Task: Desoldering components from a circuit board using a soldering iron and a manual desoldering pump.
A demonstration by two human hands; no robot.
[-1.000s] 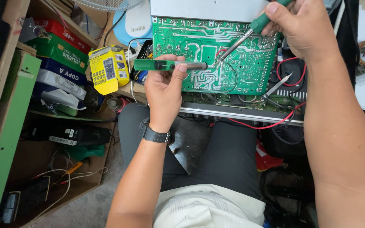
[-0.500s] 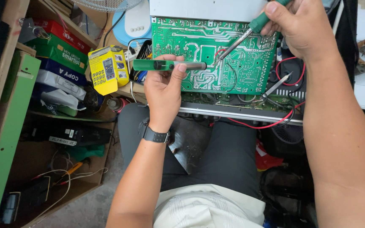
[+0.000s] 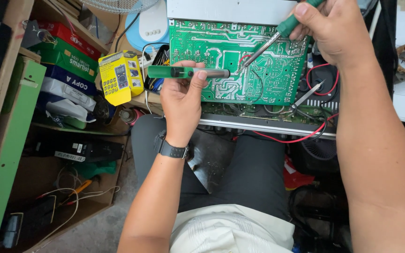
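Wristwatch [image 3: 172,150]: black band, worn on the left wrist, near centre.
Left hand [image 3: 181,100]: fingers curled closed around a green desoldering pump [image 3: 188,72], thumb on top; the pump lies level, tip pointing right.
Red wire [image 3: 291,136]: runs along the near edge of the metal chassis.
Circuit board [image 3: 221,47]: green, solder side up, far centre; pump tip rests over it.
Yellow multimeter package [image 3: 118,77]: left of the board, on the cluttered shelf.
Right hand [image 3: 329,30]: fingers clenched around the green handle of a soldering iron [image 3: 263,47], far right; its metal tip slants down-left, meeting the pump tip at the board.
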